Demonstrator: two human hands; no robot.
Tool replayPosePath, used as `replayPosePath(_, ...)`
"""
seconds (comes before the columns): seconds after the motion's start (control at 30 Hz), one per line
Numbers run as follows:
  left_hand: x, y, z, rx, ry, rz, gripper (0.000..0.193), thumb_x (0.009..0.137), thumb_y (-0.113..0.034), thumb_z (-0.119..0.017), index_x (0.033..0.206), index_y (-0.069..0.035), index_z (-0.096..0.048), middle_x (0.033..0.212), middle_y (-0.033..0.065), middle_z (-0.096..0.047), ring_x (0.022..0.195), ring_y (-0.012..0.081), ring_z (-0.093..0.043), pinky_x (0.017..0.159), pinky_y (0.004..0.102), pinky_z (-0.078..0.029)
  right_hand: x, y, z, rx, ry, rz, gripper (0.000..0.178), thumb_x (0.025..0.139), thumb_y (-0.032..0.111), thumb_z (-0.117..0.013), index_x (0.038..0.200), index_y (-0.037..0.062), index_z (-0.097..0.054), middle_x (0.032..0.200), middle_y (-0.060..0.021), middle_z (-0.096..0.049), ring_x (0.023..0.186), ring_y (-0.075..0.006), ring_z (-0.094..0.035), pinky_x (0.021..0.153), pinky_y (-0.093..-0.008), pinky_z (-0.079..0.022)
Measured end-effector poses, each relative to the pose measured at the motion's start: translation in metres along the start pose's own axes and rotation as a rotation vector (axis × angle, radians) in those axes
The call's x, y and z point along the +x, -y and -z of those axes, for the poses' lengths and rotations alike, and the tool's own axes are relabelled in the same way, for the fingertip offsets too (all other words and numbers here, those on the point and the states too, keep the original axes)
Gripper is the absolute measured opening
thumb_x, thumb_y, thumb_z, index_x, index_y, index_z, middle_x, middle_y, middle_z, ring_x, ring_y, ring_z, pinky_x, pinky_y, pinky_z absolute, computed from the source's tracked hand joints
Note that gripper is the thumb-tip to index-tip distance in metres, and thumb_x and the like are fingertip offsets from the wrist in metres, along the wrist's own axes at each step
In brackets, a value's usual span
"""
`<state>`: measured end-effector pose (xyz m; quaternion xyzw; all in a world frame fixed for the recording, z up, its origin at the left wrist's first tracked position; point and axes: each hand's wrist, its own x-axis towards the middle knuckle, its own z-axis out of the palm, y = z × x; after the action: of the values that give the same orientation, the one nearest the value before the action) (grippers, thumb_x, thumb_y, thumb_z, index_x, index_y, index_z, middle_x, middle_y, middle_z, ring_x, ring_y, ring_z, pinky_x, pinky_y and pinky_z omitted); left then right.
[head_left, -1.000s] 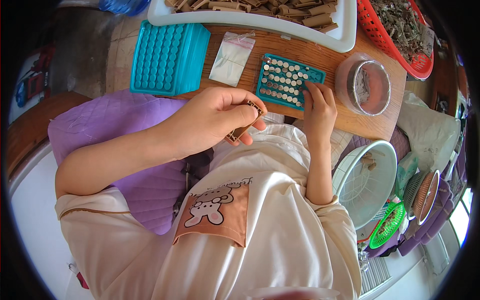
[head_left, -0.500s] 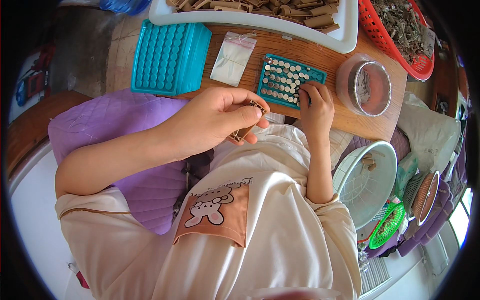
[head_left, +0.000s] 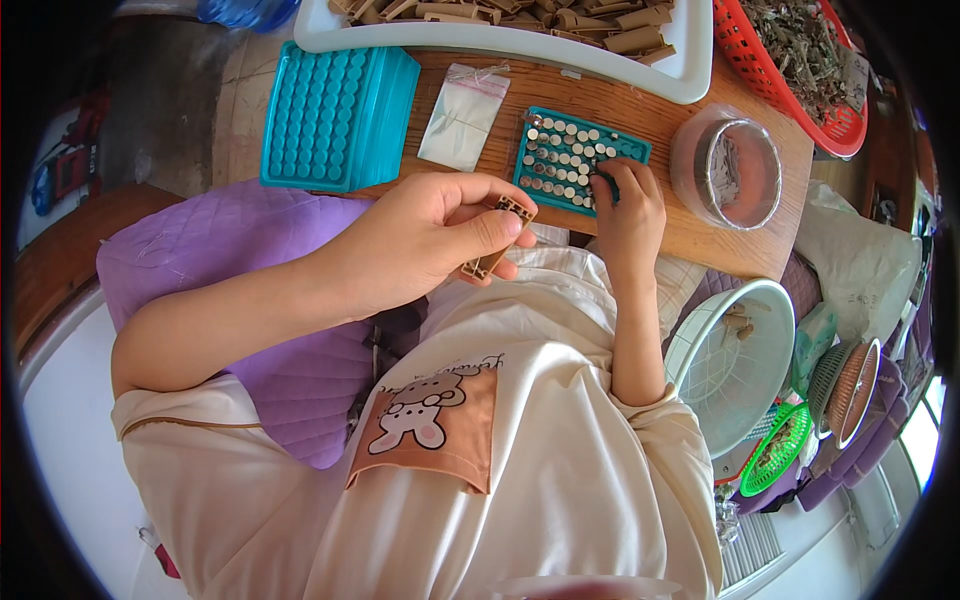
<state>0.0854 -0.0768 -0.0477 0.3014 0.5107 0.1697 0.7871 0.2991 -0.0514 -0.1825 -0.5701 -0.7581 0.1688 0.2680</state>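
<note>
My left hand (head_left: 440, 232) is closed around a small brown plastic casing (head_left: 492, 240), its thumb pressed on the upper part. Open pockets and some metal show along the casing's side. At the table's near edge lies a teal tray (head_left: 628, 147) with rows of small round silver button cells (head_left: 548, 155). My right hand (head_left: 630, 205) reaches over the tray's right side, with its fingers bent together. Something small and dark shows between those fingers; its kind is hidden.
A stack of teal trays (head_left: 345, 120) and a clear plastic packet (head_left: 462, 118) lie left of the cells. Behind is a white tub (head_left: 690, 75) of brown casings. On the right stand a clear round container (head_left: 690, 165), a red basket (head_left: 735, 45) and a pale basin (head_left: 715, 400).
My right hand has shifted slightly up and left over the tray, and the dark thing in its fingers shows more. My left hand has tilted the casing a little.
</note>
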Motion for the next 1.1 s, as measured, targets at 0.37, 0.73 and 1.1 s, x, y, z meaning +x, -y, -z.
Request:
replayPosePath(0.37, 0.0, 0.002, -0.001, -0.014, 0.029, -0.042, 0.03, 0.086, -0.015, -0.05, 0.113, -0.002, -0.045, 0.1, 0.0076, -0.056, 0.082, 0.0114, -0.057, 0.069, 0.0233, -0.047, 0.0, 0.032, 0.019, 0.356, -0.142, -0.075, 0.014, 0.065, -0.003, -0.062, 0.078, 0.0022, -0.058, 0.085, -0.0095, -0.056, 0.076, -0.0223, -0.056, 0.062, -0.0288, -0.046)
replayPosePath(0.73, -0.002, 0.006, -0.005, 0.088, 0.005, -0.207, 0.031, 0.083, -0.005, -0.052, 0.113, 0.001, -0.045, 0.095, 0.0057, -0.056, 0.081, 0.0086, -0.055, 0.07, 0.0209, -0.046, -0.008, 0.089, 0.03, 0.481, -0.301, 0.309, 0.022, 0.057, -0.006, -0.066, 0.076, -0.0009, -0.057, 0.087, -0.0116, -0.055, 0.075, -0.0194, -0.055, 0.062, -0.0248, -0.045)
replayPosePath(1.1, -0.003, 0.003, -0.004, 0.046, 0.047, -0.173, 0.029, 0.084, -0.01, -0.053, 0.11, 0.0, -0.046, 0.092, 0.0045, -0.056, 0.08, 0.0072, -0.053, 0.068, 0.0198, -0.044, -0.015, 0.091, 0.029, 0.44, -0.39, 0.407, 0.032, 0.055, -0.003, -0.072, 0.083, 0.0007, -0.057, 0.087, -0.0097, -0.051, 0.069, -0.0203, -0.054, 0.053, -0.0279, -0.044)
